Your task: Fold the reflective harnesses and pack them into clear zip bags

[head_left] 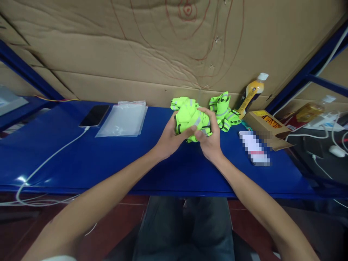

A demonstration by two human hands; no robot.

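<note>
Lime-green fabric bundle (187,113) sits between the left hand (170,140) and right hand (213,142), both curled round it, a similar pile (223,111) just beyond the right.

Bundle of bands (187,117): fluorescent yellow-green, soft, with silver-grey stripes and small dark patches. Condition: rolled and bunched, layers overlapping, several edges uneven. Position: gripped between left hand (170,139) and right hand (212,139), both thumbs across its near side. Loops show just beyond the fingers; whether joined, cannot tell.
</note>
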